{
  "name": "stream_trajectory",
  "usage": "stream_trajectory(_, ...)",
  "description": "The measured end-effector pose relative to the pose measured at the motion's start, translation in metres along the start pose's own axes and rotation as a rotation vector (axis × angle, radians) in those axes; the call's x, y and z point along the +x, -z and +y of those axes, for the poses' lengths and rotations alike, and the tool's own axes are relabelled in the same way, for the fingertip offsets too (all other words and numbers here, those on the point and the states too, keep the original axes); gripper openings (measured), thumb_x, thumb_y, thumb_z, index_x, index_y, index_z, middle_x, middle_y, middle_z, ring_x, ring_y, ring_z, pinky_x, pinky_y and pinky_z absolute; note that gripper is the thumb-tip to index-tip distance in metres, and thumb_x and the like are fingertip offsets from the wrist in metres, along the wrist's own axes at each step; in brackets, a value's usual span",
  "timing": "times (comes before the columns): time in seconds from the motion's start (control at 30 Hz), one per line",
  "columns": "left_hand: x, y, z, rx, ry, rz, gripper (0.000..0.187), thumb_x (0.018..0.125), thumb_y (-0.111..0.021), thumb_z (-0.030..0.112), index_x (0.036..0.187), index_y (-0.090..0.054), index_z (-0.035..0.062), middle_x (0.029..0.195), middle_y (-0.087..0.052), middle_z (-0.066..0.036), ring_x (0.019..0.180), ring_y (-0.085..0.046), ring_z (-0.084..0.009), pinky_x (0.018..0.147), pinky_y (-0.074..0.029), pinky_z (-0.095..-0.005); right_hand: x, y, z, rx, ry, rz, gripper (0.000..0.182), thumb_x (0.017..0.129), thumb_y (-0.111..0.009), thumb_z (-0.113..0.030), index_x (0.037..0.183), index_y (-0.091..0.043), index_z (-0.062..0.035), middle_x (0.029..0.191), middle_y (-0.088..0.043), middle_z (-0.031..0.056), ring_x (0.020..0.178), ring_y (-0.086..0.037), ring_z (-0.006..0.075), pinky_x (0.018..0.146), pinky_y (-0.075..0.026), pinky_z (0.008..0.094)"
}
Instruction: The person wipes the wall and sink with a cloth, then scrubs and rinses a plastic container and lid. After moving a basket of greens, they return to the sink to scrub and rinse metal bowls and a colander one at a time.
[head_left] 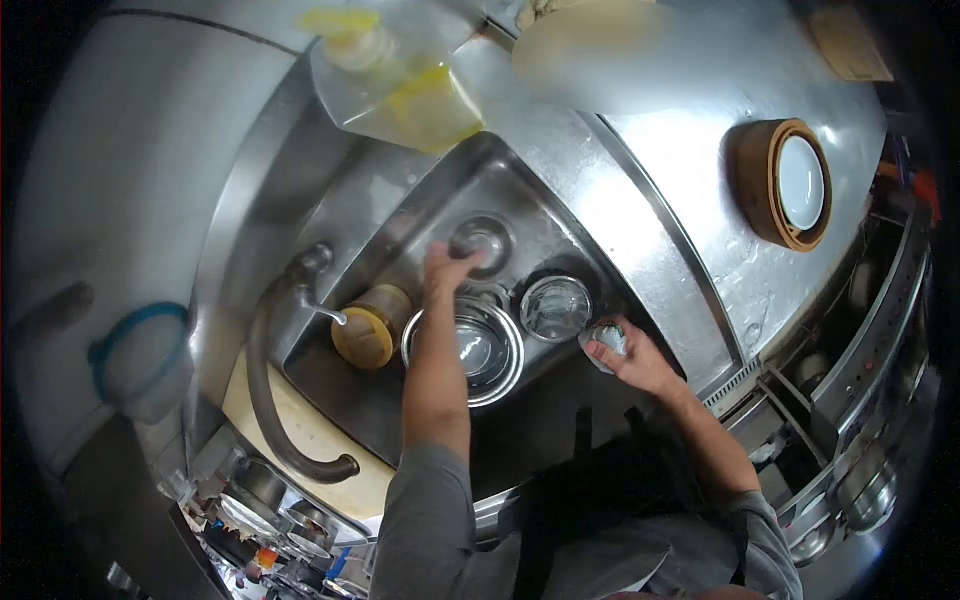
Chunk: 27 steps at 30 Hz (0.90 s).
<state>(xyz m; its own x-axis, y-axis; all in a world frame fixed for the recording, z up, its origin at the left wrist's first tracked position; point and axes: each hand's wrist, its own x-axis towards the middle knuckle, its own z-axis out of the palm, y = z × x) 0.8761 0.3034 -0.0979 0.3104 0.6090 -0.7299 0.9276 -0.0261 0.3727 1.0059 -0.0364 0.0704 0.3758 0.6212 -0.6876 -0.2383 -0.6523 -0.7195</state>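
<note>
My left hand (pixel 449 268) reaches over the far part of the metal sink (pixel 400 215), beside the round drain (pixel 482 243); its fingers are spread and blurred. On the right, my right hand (pixel 632 357) grips a small whitish scrubbing pad (pixel 607 343). Between my arms, nested metal bowls (pixel 482 352) stand in the sink under my left forearm. A round glass-like bowl (pixel 556 308) lies between them and my right hand. Left of the bowls is a yellow-rimmed container (pixel 362 337).
A curved faucet pipe (pixel 262 375) arches over the sink's left edge. Above stands a clear bottle (pixel 400 90) with yellow parts. A wooden steamer (pixel 758 185) holding a white dish (pixel 801 183) rests on the right counter. A blue ring (pixel 135 318) hangs at left.
</note>
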Motion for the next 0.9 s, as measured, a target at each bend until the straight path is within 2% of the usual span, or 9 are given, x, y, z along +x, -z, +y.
stream_trajectory(0.03, 0.029, -0.039, -0.026, 0.111, -0.125, 0.134, 0.098, 0.051, -0.097, 0.054, 0.121, -0.061, -0.0044, 0.121, -0.067, -0.024, 0.114, -0.065, -0.0359, 0.101, -0.050, -0.0409, 0.001, -0.001, 0.000, -0.002, -0.001, -0.005, 0.060, 0.094, -0.074, -0.039, 0.130, -0.055, 0.0060, 0.102, -0.072, 0.0208, 0.096, -0.071, 0.0269, 0.086, -0.055, 0.0371)
stream_trajectory(0.3, -0.015, -0.067, 0.064, -0.041, 0.069, -0.124, 0.114, 0.055, -0.093, 0.063, 0.133, -0.054, -0.0111, 0.140, -0.055, -0.031, 0.134, -0.053, -0.0382, 0.113, -0.042, -0.0438, 0.008, 0.002, -0.004, 0.059, -0.110, -0.078, 0.057, 0.095, -0.074, -0.037, 0.129, -0.056, 0.0049, 0.107, -0.071, 0.0160, 0.099, -0.066, 0.0198, 0.089, -0.053, 0.0346)
stream_trajectory(0.4, -0.017, -0.100, 0.051, 0.173, 0.004, 0.298, 0.101, 0.056, -0.097, 0.052, 0.128, -0.060, -0.0089, 0.117, -0.069, -0.025, 0.108, -0.068, -0.0386, 0.100, -0.053, -0.0385, 0.013, -0.002, 0.005, 0.069, -0.103, -0.067, 0.055, 0.095, -0.075, -0.036, 0.128, -0.057, 0.0038, 0.107, -0.071, 0.0152, 0.102, -0.065, 0.0182, 0.091, -0.052, 0.0341)
stream_trajectory(0.5, -0.044, -0.070, 0.075, -0.408, 0.230, 0.015, 0.084, 0.067, -0.094, 0.045, 0.125, -0.062, -0.0062, 0.108, -0.071, -0.021, 0.097, -0.070, -0.0298, 0.090, -0.055, -0.0349, 0.012, -0.001, 0.014, 0.165, -0.120, -0.020, 0.054, 0.095, -0.074, -0.038, 0.127, -0.058, 0.0021, 0.111, -0.070, 0.0143, 0.106, -0.063, 0.0196, 0.094, -0.050, 0.0336)
stream_trajectory(0.53, -0.050, -0.070, 0.073, -0.718, 0.175, -0.090, 0.061, 0.079, -0.088, 0.036, 0.120, -0.064, -0.0022, 0.100, -0.071, -0.013, 0.087, -0.066, -0.0213, 0.079, -0.053, -0.0336, 0.014, 0.001, 0.021, 0.164, -0.120, -0.014, 0.054, 0.095, -0.074, -0.038, 0.127, -0.058, 0.0021, 0.111, -0.070, 0.0143, 0.106, -0.063, 0.0196, 0.094, -0.050, 0.0336)
stream_trajectory(0.67, -0.113, -0.055, 0.093, -0.585, -0.278, -0.183, 0.029, 0.094, -0.074, 0.026, 0.106, -0.069, 0.0001, 0.089, -0.070, -0.006, 0.076, -0.059, -0.0155, 0.066, -0.049, -0.0362, 0.015, 0.007, 0.019, 0.218, -0.262, -0.023, 0.069, 0.096, -0.069, -0.049, 0.141, -0.050, 0.0011, 0.125, -0.065, 0.0156, 0.117, -0.060, 0.0237, 0.102, -0.047, 0.0354)
stream_trajectory(0.73, -0.155, -0.063, 0.086, -0.439, -0.520, -0.001, 0.030, 0.099, -0.068, 0.029, 0.093, -0.063, -0.0003, 0.071, -0.059, -0.011, 0.066, -0.047, -0.0165, 0.060, -0.042, -0.0372, 0.014, 0.003, 0.007, 0.275, -0.291, -0.004, 0.076, 0.097, -0.066, -0.052, 0.148, -0.045, 0.0007, 0.132, -0.062, 0.0173, 0.121, -0.058, 0.0252, 0.105, -0.045, 0.0360)
stream_trajectory(0.83, -0.231, -0.058, 0.090, -0.091, -0.639, 0.087, 0.021, 0.099, -0.060, 0.015, 0.113, -0.065, 0.0001, 0.094, -0.070, -0.020, 0.086, -0.068, -0.0336, 0.078, -0.052, -0.0449, 0.012, -0.011, -0.025, 0.636, -0.239, -0.002, 0.085, 0.099, -0.062, -0.053, 0.157, -0.031, -0.0004, 0.144, -0.052, 0.0207, 0.131, -0.051, 0.0267, 0.111, -0.040, 0.0367)
stream_trajectory(0.9, -0.263, -0.047, 0.087, 0.011, -0.762, 0.136, 0.026, 0.098, -0.059, 0.012, 0.121, -0.064, 0.0005, 0.107, -0.069, -0.021, 0.103, -0.066, -0.0345, 0.091, -0.049, -0.0474, -0.006, -0.018, -0.082, 0.619, -0.298, -0.033, 0.087, 0.099, -0.064, -0.050, 0.159, -0.024, -0.0009, 0.150, -0.045, 0.0225, 0.134, -0.048, 0.0286, 0.112, -0.039, 0.0374)
